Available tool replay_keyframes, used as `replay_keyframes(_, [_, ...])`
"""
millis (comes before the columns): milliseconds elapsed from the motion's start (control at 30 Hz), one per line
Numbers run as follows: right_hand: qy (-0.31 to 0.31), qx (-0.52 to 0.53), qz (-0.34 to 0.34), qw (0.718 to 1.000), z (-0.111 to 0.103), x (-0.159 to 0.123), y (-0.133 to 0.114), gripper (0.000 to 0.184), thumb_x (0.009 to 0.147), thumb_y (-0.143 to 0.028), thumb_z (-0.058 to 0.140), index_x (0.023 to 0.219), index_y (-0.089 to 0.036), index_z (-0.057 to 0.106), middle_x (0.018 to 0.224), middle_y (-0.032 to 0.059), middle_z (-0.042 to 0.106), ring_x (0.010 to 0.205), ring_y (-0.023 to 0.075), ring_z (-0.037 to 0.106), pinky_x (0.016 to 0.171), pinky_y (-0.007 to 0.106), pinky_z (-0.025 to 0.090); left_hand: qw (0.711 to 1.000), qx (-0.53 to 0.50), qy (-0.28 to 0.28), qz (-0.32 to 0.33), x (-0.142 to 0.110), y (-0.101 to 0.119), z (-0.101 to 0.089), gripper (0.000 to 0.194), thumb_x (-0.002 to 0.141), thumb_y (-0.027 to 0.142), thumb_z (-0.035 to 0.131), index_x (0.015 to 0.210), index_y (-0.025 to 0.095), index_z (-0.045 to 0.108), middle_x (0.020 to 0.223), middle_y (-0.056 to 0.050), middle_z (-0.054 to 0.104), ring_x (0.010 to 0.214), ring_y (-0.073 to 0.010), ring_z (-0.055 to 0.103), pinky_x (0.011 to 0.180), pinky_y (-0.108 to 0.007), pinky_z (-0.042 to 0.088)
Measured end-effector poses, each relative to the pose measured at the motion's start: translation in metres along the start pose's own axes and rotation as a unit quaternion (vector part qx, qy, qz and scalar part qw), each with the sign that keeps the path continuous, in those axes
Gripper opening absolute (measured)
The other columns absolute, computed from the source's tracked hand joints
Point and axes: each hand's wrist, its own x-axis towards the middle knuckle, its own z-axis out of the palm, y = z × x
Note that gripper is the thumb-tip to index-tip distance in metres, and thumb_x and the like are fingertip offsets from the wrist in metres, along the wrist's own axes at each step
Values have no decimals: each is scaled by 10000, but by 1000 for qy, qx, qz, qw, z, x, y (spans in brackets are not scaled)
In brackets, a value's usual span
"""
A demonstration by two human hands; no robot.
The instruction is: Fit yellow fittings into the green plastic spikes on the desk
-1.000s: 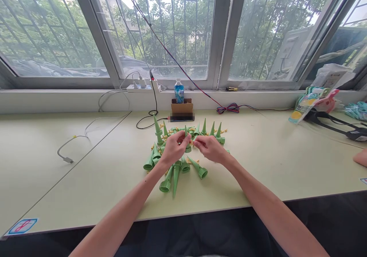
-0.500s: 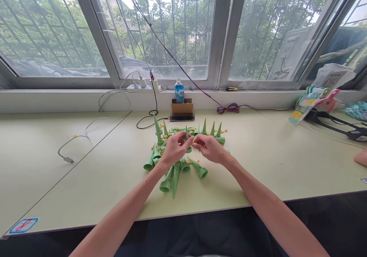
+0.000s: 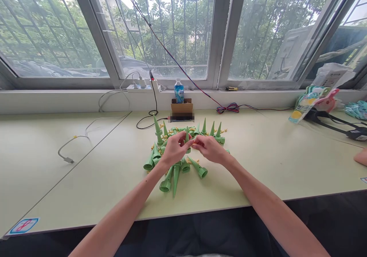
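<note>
My left hand [image 3: 175,148] is closed round a green plastic watering spike [image 3: 187,134], its tip pointing up. Against the side of that spike, my right hand [image 3: 208,147] pinches a small yellow piece, mostly hidden by the fingertips. Both hands meet above a heap of similar green spikes. A loose spike [image 3: 200,169] lies just in front of the hands, its threaded open end toward me. Another long spike [image 3: 176,177] points its tip at the near edge. Small yellow pieces [image 3: 194,161] are scattered among the spikes.
Behind the heap, a blue-labelled bottle [image 3: 179,91] stands by a small cardboard box [image 3: 182,107]. Cables [image 3: 228,108] run along the sill and table. A white cable plug [image 3: 68,160] lies at left. A black strap [image 3: 329,124] is at right, near another person's arm [image 3: 361,157].
Both hands stay almost in place at the held spike. The fingers shift only slightly, and the heap looks the same.
</note>
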Motion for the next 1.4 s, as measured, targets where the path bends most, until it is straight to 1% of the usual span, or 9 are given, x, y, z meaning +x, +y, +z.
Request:
replay_keyframes(200, [-2,-5,-1,1000,1,1,1,213,923,-301,495,735,-209,453,591,-47,450,542,111,348,539,250,271,1000,-3,2,5,0,2,1,247,804,407,653,746,181,572,629,33,418,563,-104,339,484,-219,330])
replay_keyframes(400, [-8,-17,-4,1000,1,1,3,240,935,-312,475,723,-209,430,584,-50,420,545,110,320,537,249,257,999,27,3,23,-1,0,2,182,832,338,633,764,182,566,615,44,374,561,-103,307,495,-227,297])
replay_keyframes(567, [-12,-23,-6,1000,1,1,5,244,941,-309,464,723,-208,419,592,-46,420,551,110,316,542,249,254,999,41,6,31,-1,0,2,199,849,347,610,753,183,552,604,50,348,555,-102,289,496,-230,286])
replay_keyframes(767, [-18,-26,-1,999,1,1,5,246,938,-312,463,721,-207,415,596,-43,422,558,111,320,544,248,263,998,49,3,38,-1,-1,2,201,859,338,594,745,185,529,615,45,376,558,-101,293,499,-232,288])
replay_keyframes(1067, [-20,-25,-7,999,1,1,6,266,937,-303,457,704,-208,370,596,-45,419,560,107,319,545,245,260,996,70,5,61,-2,1,2,247,860,337,585,702,190,465,598,53,337,524,-91,279,484,-226,273])
replay_keyframes(1167, [-19,-28,-7,999,1,1,5,261,937,-295,460,703,-207,384,592,-46,421,558,106,322,543,244,261,996,67,5,62,-2,2,2,259,870,349,575,699,189,464,599,49,364,517,-89,286,482,-225,278])
replay_keyframes(1233, [-15,-28,-4,999,0,1,2,265,932,-304,478,698,-205,403,576,-51,415,548,103,322,537,245,260,997,53,6,58,-2,2,2,272,888,374,556,707,186,479,609,38,423,522,-91,320,488,-224,300])
replay_keyframes(1400, [3,-14,-1,1000,-2,0,-3,317,917,-373,533,670,-196,442,547,-57,418,516,93,324,518,245,264,1000,2,3,24,0,1,1,348,932,461,480,738,177,533,699,-15,573,612,-124,498,522,-222,387])
